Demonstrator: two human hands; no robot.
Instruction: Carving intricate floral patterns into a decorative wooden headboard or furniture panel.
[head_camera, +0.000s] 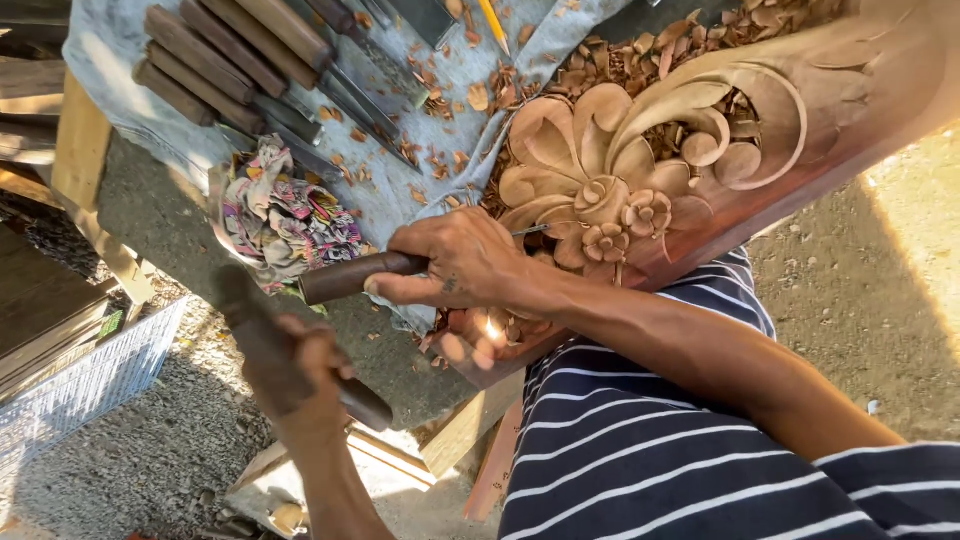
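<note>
I judge the step in hand to be carving: cutting detail into the carved wooden panel (700, 130), which lies tilted across the table (160, 210) with its flowers and scrolls facing up. My right hand (465, 265) has its grip clamped around the dark wooden handle of a chisel (355, 277), whose thin metal blade reaches toward the small rosettes near the panel's lower edge; the tip is too fine to place exactly. My left hand (300, 375) is closed on a dark mallet (262, 335), held clear of the chisel's butt and blurred. To my eye the next strike calls for a square hit on the handle's end, with the blade held steady against the wood. Wood chips (640, 60) lie over the panel and the grey cloth (440, 100), where a row of spare chisels (230, 60) rests beside a patterned rag (285, 215).
</note>
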